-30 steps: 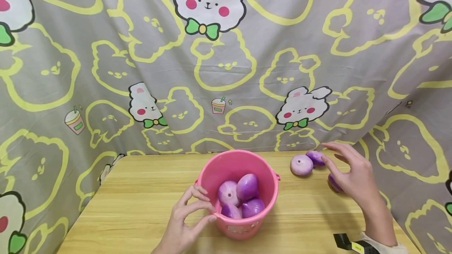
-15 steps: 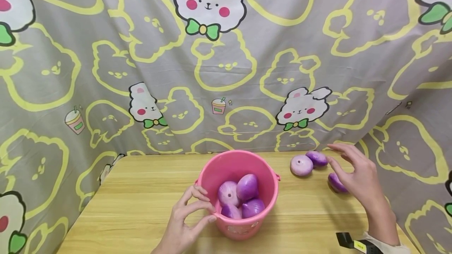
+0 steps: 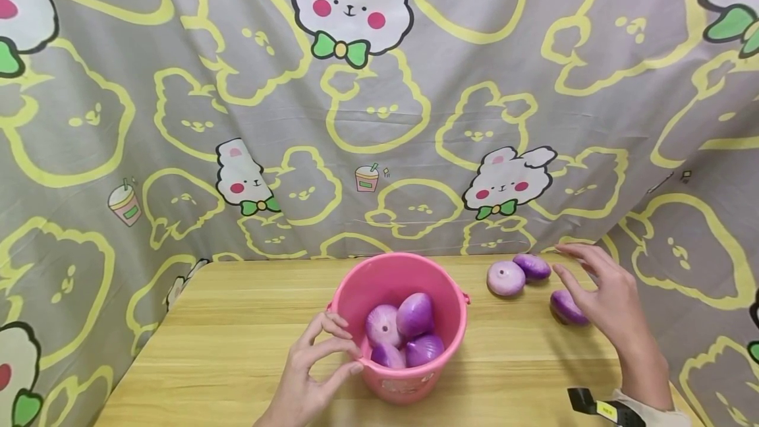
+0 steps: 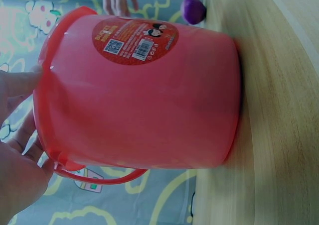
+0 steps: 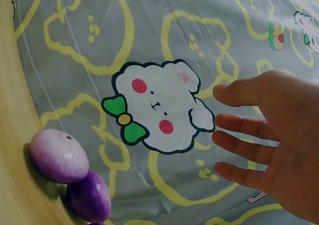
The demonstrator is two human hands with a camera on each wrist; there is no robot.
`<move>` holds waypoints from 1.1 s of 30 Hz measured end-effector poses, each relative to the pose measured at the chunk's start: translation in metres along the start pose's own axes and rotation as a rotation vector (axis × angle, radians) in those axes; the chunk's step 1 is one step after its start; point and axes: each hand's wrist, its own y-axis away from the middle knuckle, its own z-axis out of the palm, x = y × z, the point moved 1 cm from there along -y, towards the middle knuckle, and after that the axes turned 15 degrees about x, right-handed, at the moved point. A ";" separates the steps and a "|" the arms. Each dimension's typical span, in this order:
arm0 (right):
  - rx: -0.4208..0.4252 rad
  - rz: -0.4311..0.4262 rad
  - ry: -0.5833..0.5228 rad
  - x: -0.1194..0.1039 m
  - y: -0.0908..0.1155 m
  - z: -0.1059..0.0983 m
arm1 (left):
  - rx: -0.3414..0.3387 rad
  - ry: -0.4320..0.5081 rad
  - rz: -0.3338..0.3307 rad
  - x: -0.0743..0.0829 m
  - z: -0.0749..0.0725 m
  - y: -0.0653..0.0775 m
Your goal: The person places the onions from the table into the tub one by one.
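A pink bucket (image 3: 409,381) stands upright on the table, with several purple onions (image 3: 417,313) inside. My left hand (image 3: 314,361) holds its near left rim between thumb and fingers; the left wrist view shows the thumb against the outside of the rim (image 4: 47,70). My right hand (image 3: 607,295) hovers at the right with fingers spread and nothing in them. Just left of its fingertips, a pale onion (image 3: 506,278) and a darker onion (image 3: 532,267) lie side by side. A third onion (image 3: 568,307) lies below that hand, partly covered by it in the head view.
The wooden table (image 3: 237,321) ends at a grey curtain (image 3: 403,124) printed with rabbits, which hangs behind it and along both sides. The bucket's red handle (image 4: 107,179) hangs down its side. A black wrist strap (image 3: 622,414) is on my right wrist.
My right hand has drawn back slightly to the right, away from the pair of onions, and more of the third onion shows. The left hand and the bucket stay where they were.
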 end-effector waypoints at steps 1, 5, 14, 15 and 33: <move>0.000 0.002 0.002 0.001 0.000 0.000 | 0.000 0.000 0.000 0.000 0.000 0.000; 0.002 0.002 0.015 0.006 0.001 0.000 | 0.000 0.003 0.001 0.000 0.000 0.000; -0.010 0.012 0.031 0.015 0.004 0.001 | 0.003 0.011 0.007 0.000 0.000 0.000; -0.010 0.012 0.030 0.015 0.005 0.001 | 0.003 0.011 0.007 0.000 0.001 0.000; -0.076 -0.013 0.105 0.035 0.015 0.003 | -0.004 -0.018 -0.010 0.002 0.000 -0.001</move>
